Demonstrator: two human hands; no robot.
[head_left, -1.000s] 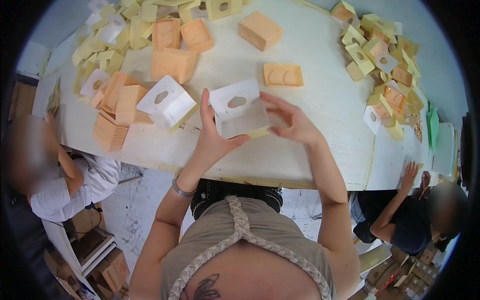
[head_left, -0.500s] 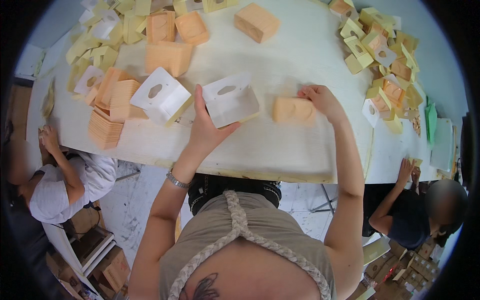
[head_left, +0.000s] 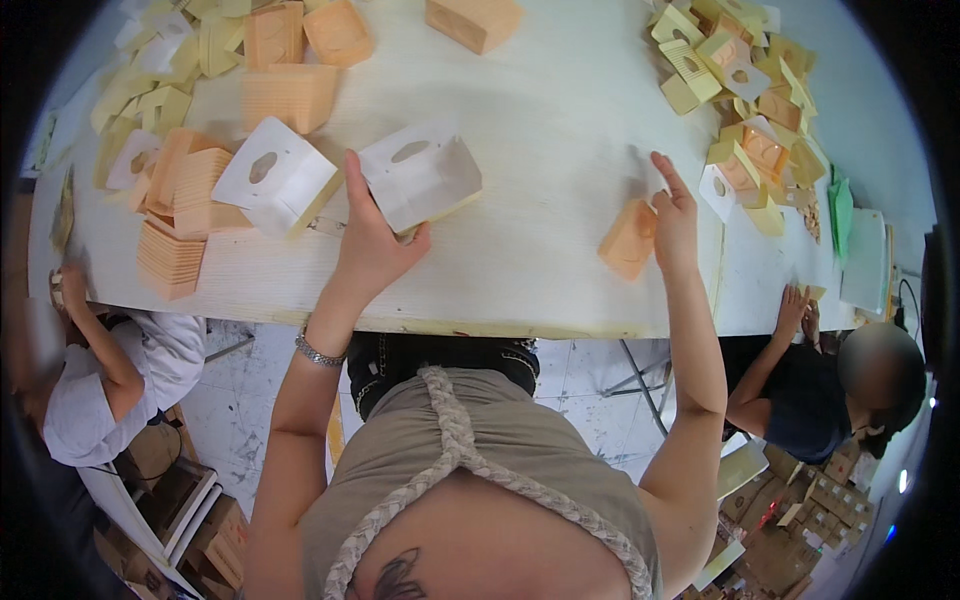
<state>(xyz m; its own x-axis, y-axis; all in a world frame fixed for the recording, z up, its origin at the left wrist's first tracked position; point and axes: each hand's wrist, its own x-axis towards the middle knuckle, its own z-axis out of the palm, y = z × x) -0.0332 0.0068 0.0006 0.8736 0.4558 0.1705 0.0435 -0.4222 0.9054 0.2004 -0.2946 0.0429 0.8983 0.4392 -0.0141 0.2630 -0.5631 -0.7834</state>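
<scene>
My left hand (head_left: 377, 237) holds an open paper box (head_left: 432, 185), white inside with an oval cut-out in its raised flap. The thumb lies along the box's left side and the fingers pass underneath. On the right, an orange plastic tray (head_left: 628, 240) with moulded hollows is tilted against the palm side of my right hand (head_left: 676, 212). One finger there points away from me while the others curl at the tray's edge, partly hidden. Left of my left hand stands another open box (head_left: 275, 180), white inside and pale yellow outside.
Nested orange trays (head_left: 172, 258) stand at the left, with more tray stacks (head_left: 290, 97) behind. Yellow boxes (head_left: 165, 105) heap at the far left, and boxes with trays (head_left: 745, 160) at the right. A lone orange stack (head_left: 475, 22) sits at the back. Co-workers sit at both sides.
My right hand has moved right and nearer me with the orange tray, which has turned more upright. One finger is now stretched out. My left hand still holds its box; the whole view has shifted.
</scene>
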